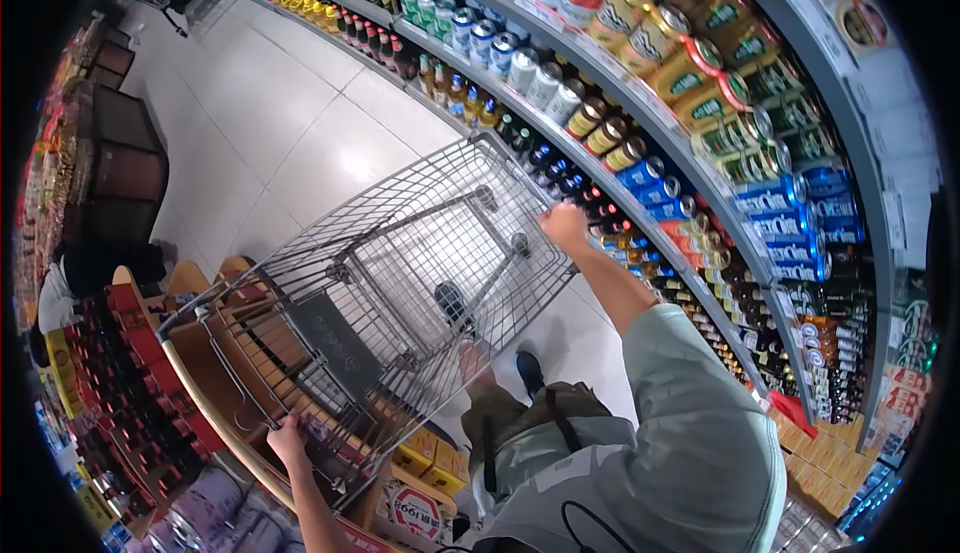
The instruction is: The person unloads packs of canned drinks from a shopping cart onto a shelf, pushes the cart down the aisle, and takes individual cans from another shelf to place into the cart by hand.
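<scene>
Left hand (pixel 285 436), lower left, and right hand (pixel 565 225), near centre, grip a grey metal-wire cart (pixel 335 348); colourful metal cans (pixel 655 35) line grey shelves (pixel 850 108), upper right

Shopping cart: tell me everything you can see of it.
The shopping cart has a grey wire basket, apparently metal, with a darker panel bearing faint markings, and casters visible through the mesh. It stands upright, slanting across the view, on pale floor tiles beside drink shelves. No goods clearly show inside. The right grip holds one end's rim, the left grip wire near the other end.
</scene>
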Motion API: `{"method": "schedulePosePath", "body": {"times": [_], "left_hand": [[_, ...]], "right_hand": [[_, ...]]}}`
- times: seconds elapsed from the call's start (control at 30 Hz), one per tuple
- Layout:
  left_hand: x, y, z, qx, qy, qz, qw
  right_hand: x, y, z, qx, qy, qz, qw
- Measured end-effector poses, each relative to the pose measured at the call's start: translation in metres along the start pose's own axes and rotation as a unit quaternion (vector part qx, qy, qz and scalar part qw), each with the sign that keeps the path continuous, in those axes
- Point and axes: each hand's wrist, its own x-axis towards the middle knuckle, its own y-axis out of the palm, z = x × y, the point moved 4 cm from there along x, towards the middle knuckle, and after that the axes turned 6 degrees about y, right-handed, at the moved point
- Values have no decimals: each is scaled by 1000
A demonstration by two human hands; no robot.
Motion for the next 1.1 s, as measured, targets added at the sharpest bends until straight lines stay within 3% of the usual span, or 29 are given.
{"method": "schedulePosePath", "body": {"times": [0.17,0.53,0.83,1.0,1.07,1.1], "left_hand": [[69,5,-34,-11,-29,-2,1000],[200,22,-103,1,-36,-29,999],[297,41,-166,-35,-65,-29,997],[355,51,-194,16,-27,-70,997],[379,58,-203,24,-37,-71,997],[386,61,-209,-7,-76,-48,996]], "right_hand": [[63,16,64,-10,56,51,997],[176,15,227,13,-10,2,1000],[276,25,345,33,-38,19,999],[341,31,418,47,-34,21,998],[362,23,445,48,-44,35,997],[375,23,457,34,-29,105,993]]}}
